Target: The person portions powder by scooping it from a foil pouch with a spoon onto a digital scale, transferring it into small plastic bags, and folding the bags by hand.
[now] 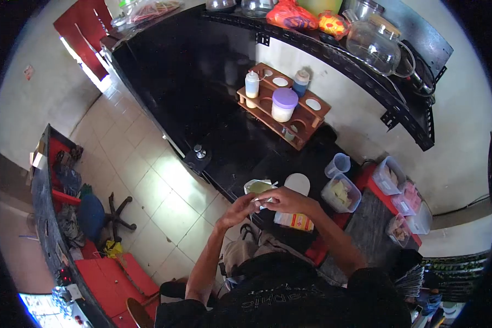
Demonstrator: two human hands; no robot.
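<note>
My left hand [239, 211] and my right hand [283, 200] meet over the front edge of the black counter, fingertips pressed together. Between them shows a small whitish thing, too small to name. Just beyond the fingers sits an open container [258, 187] with something yellow-green in it and a thin white stick-like piece at its rim. A white round disc [297, 184], perhaps a lid, lies behind my right hand. Below my right wrist is a yellow, red and white packet [293, 221], partly covered by the forearm.
A wooden rack [306, 128] holds bottles and a purple-lidded jar [284, 105]. On the right stand a clear tub [340, 193], a plastic jug [338, 165] and several other tubs. Overhead, a shelf [333, 52] carries a glass teapot [374, 46]. A swivel chair [95, 216] is at left.
</note>
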